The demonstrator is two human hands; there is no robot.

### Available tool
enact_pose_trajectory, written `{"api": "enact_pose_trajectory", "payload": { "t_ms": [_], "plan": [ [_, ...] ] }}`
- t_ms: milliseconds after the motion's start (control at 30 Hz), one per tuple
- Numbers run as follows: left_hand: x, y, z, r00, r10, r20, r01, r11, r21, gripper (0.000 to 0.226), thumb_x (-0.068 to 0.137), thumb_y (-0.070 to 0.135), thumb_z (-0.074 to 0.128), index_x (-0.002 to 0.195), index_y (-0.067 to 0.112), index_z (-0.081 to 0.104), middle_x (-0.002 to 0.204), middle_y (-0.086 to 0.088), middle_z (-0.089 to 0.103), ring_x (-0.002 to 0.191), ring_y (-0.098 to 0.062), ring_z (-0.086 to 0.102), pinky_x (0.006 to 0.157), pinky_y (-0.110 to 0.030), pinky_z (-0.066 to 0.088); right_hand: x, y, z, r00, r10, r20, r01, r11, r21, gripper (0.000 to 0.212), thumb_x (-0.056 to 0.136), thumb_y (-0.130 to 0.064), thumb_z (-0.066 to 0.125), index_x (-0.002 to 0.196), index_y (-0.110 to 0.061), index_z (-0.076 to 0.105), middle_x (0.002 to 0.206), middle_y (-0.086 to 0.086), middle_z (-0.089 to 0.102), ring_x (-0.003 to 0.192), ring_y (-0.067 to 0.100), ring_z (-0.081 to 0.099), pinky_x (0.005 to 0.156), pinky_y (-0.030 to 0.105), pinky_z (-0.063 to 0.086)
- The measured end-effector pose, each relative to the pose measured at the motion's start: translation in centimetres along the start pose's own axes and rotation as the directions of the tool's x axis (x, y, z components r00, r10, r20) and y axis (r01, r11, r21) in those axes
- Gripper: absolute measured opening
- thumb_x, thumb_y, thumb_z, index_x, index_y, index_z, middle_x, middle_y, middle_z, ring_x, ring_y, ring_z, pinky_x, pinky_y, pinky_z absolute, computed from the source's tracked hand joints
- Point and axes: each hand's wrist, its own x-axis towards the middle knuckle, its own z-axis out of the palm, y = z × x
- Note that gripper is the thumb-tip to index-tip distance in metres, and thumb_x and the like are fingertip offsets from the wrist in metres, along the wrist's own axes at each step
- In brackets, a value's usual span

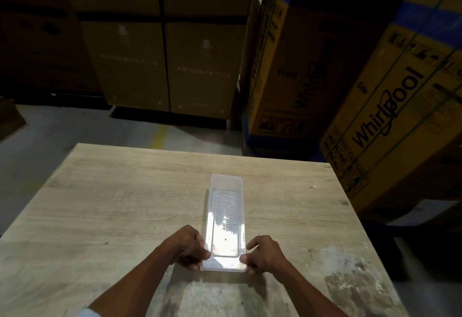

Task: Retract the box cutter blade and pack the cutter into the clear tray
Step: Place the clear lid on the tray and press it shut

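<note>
Both hands grip the near end of the clear tray. Left hand curls fingers round the near-left corner, thumb pinching the rim; right hand does likewise at the near-right corner. Tray sits lengthwise on the wooden table, approx centre, ribbed floor glaring w/ reflected light. Box cutter: can't tell where it is. Beyond table, cardboard boxes stacked on the floor.

tray – clear glossy plastic | table – matt woodgrain, worn | boxes – cardboard
</note>
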Motion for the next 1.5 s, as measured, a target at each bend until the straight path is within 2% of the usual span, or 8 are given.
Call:
{"api": "enact_pose_trajectory", "payload": {
  "t_ms": [300, 433, 533, 667, 867, 1133, 1333, 1500],
  "plan": [
    [0.6, 0.2, -0.1, 0.999, 0.019, -0.038, -0.016, 0.997, 0.081, 0.043, 0.067, 0.005, 0.091, 0.096, 0.009, 0.059, 0.092, -0.023, 0.076, 0.059, -0.025, 0.071, 0.076, -0.055, 0.063, 0.1, 0.1, 0.2, 0.997, 0.052, -0.049, -0.052, 0.999, 0.001, 0.049, 0.071, -0.007, 0.09, 0.11, -0.006, 0.06, 0.074, 0.013, 0.073, 0.044, 0.016, 0.063, 0.051, 0.033, 0.059],
    [1.8, 0.1, -0.3, 0.991, 0.1, -0.091, -0.068, 0.95, 0.305, 0.119, 0.059, 0.023, 0.096, 0.15, 0.021, 0.02, 0.126, -0.019, 0.06, 0.097, -0.03, 0.069, 0.083, -0.043, 0.061, 0.5, 0.1, 0.5, 0.988, -0.125, -0.089, 0.093, 0.949, -0.3, 0.094, 0.066, -0.029, 0.092, 0.144, -0.02, 0.041, 0.129, 0.009, 0.062, 0.107, 0.022, 0.068, 0.088, 0.037, 0.057],
    [1.9, 0.0, -0.2, 0.949, 0.275, -0.156, -0.142, 0.811, 0.568, 0.151, 0.051, 0.042, 0.096, 0.155, 0.032, -0.013, 0.163, -0.015, 0.008, 0.144, -0.041, 0.029, 0.11, -0.054, 0.041, 0.1, -0.7, 0.5, 0.951, -0.306, -0.038, 0.237, 0.806, -0.543, 0.109, 0.073, -0.028, 0.088, 0.156, -0.03, 0.018, 0.161, 0.003, 0.026, 0.14, 0.032, 0.04, 0.105, 0.051, 0.047],
    [1.6, 0.6, -0.2, 0.909, 0.403, -0.108, -0.186, 0.622, 0.76, 0.145, 0.055, 0.055, 0.09, 0.156, 0.033, -0.012, 0.165, 0.003, -0.025, 0.15, -0.04, 0.009, 0.112, -0.065, 0.031, 0.0, -2.5, 0.7, 0.929, -0.352, 0.116, 0.315, 0.585, -0.747, 0.108, 0.08, -0.027, 0.084, 0.159, -0.029, 0.01, 0.171, -0.004, -0.007, 0.146, 0.036, 0.025, 0.109, 0.056, 0.042],
    [1.2, 1.2, -0.5, 0.911, 0.412, -0.014, -0.206, 0.485, 0.85, 0.13, 0.066, 0.058, 0.083, 0.158, 0.023, -0.002, 0.168, 0.008, -0.014, 0.151, -0.038, 0.008, 0.114, -0.062, 0.031, 0.7, -2.9, 0.5, 0.935, -0.316, 0.159, 0.308, 0.506, -0.806, 0.103, 0.08, -0.03, 0.084, 0.158, -0.024, 0.017, 0.172, -0.003, 0.001, 0.146, 0.038, 0.027, 0.112, 0.06, 0.036],
    [3.0, 2.6, -1.3, 0.901, 0.434, -0.011, -0.218, 0.475, 0.852, 0.082, 0.088, 0.044, 0.069, 0.151, 0.021, 0.023, 0.169, 0.008, -0.006, 0.152, -0.038, 0.007, 0.113, -0.062, 0.03, 1.5, -3.7, -0.3, 0.932, -0.314, 0.18, 0.317, 0.472, -0.822, 0.103, 0.077, -0.03, 0.086, 0.157, -0.023, 0.022, 0.169, -0.002, 0.011, 0.144, 0.036, 0.033, 0.112, 0.058, 0.038],
    [3.5, 2.7, -1.4, 0.901, 0.433, -0.013, -0.224, 0.491, 0.842, 0.08, 0.086, 0.038, 0.073, 0.148, 0.021, 0.024, 0.169, 0.008, 0.0, 0.146, -0.036, 0.023, 0.108, -0.059, 0.036, 1.7, -4.2, -0.8, 0.919, -0.366, 0.144, 0.323, 0.496, -0.806, 0.084, 0.084, -0.02, 0.081, 0.152, -0.023, 0.033, 0.162, -0.002, 0.026, 0.138, 0.034, 0.04, 0.109, 0.055, 0.041],
    [4.1, 2.1, -1.4, 0.884, 0.465, -0.043, -0.246, 0.541, 0.804, 0.09, 0.082, 0.038, 0.077, 0.151, 0.023, 0.022, 0.169, 0.011, 0.004, 0.137, -0.033, 0.037, 0.103, -0.055, 0.044, 2.1, -4.5, -0.6, 0.92, -0.367, 0.141, 0.318, 0.484, -0.815, 0.099, 0.079, -0.021, 0.085, 0.156, -0.022, 0.023, 0.159, 0.003, 0.027, 0.136, 0.036, 0.04, 0.107, 0.057, 0.041]
  ]
}}
